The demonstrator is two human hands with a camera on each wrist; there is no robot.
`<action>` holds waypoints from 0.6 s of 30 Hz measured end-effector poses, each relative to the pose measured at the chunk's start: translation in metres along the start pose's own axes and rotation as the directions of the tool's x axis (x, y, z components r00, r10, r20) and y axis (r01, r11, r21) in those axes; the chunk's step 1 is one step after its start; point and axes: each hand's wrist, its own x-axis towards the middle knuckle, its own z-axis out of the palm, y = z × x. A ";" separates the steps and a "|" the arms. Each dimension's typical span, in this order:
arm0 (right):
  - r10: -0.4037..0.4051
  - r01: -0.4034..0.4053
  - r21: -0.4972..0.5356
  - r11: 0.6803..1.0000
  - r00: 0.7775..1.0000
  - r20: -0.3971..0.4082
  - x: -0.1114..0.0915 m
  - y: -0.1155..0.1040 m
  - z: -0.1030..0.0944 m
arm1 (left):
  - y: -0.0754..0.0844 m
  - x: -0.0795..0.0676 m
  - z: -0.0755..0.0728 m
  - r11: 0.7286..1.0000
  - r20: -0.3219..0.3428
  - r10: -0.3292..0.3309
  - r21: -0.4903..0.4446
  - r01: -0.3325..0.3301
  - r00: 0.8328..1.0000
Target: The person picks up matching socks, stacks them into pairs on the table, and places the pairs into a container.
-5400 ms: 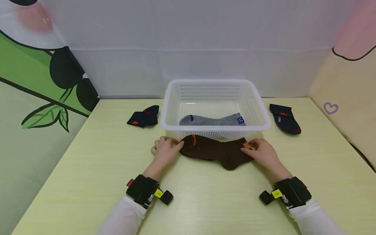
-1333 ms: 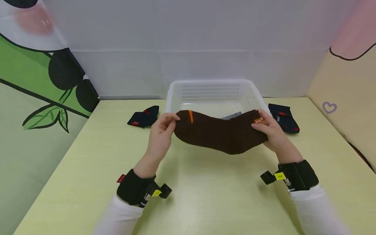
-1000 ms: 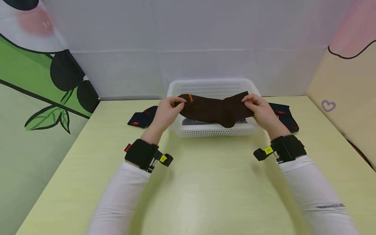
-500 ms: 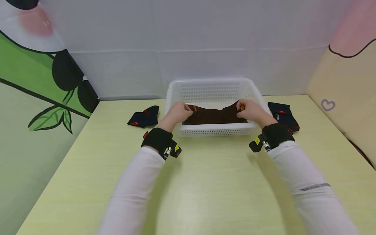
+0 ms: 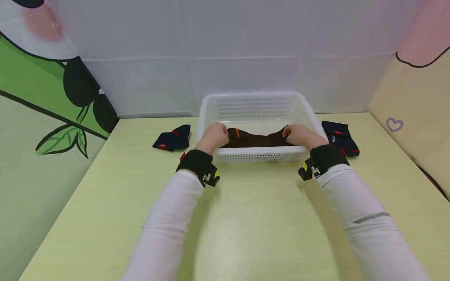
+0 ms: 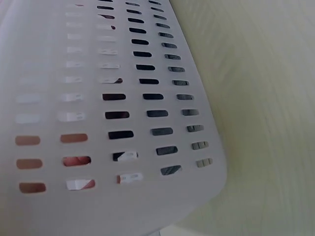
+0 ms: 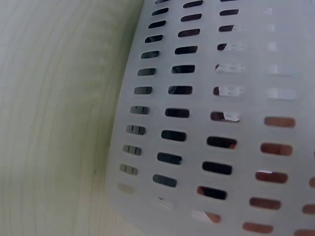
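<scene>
Inside the white plastic basket (image 5: 251,107), a brown sock (image 5: 258,141) with an orange stripe lies stretched lengthwise along the front wall. My left hand (image 5: 215,136) holds its striped end, reaching over the basket's left front corner. At the other end, my right hand (image 5: 300,135) pinches the cuff, and the orange label there is hidden. Both wrist views mostly face the slotted outside of the basket (image 6: 162,206). Dark and greyish cloth and bits of fingers show through the slots. The grey sock is out of sight in the head view.
A folded navy sock (image 5: 172,138) with red marks lies on the table (image 5: 253,218) left of the basket. A similar navy sock (image 5: 340,138) lies to its right, partly behind the right wrist. A white cloth wall (image 5: 140,86) rises behind.
The brown sock was on the table before the basket. Both hands lifted it, carried it over the front rim and lowered it inside, covering where the grey sock lay.
</scene>
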 end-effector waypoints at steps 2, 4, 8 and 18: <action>0.002 -0.002 -0.001 1.000 1.000 0.005 0.000 0.000 0.000 | 0.002 0.001 0.000 1.000 0.005 -0.002 0.028 0.002 1.000; 0.003 -0.003 -0.008 1.000 1.000 0.003 0.000 0.000 0.000 | 0.003 0.002 0.000 0.997 0.026 -0.024 0.067 0.022 0.999; 0.010 -0.010 -0.033 0.999 1.000 0.014 0.001 -0.001 0.000 | 0.005 0.002 0.001 0.987 0.075 -0.080 0.147 0.069 0.994; 0.007 -0.002 -0.065 0.998 0.997 0.075 -0.005 -0.005 -0.004 | 0.013 -0.002 -0.001 0.984 0.162 -0.128 0.147 0.105 0.978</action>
